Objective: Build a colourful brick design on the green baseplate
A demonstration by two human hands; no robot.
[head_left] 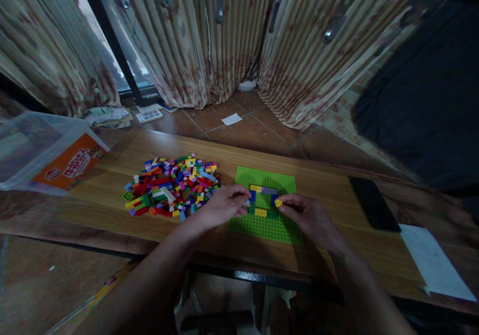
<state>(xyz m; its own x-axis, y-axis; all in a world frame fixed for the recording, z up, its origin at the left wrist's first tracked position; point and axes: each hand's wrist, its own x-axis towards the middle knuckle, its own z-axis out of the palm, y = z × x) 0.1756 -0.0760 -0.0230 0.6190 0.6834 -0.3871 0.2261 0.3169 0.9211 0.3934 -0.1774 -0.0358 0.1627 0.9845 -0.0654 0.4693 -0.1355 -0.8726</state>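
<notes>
A green baseplate (262,233) lies on the wooden table, bearing a low rectangular outline of bricks. Its far side has a yellow brick and a greyish purple brick (268,190); blue bricks stand at the left and right ends, and the near side has a yellow brick (261,213) between green ones. Between the thumb and finger of my right hand (309,215) is a small yellow brick (278,203), held at the outline's right end. My left hand (224,205) hovers at the left end, fingers pinched around what looks like a small pale blue brick (247,203), partly hidden.
Left of the baseplate spreads a pile of loose coloured bricks (160,180). A clear plastic bin (33,140) with an orange label stands at the table's far left. On the right are a black phone (374,203) and a white paper sheet (436,260). Curtains hang beyond the table.
</notes>
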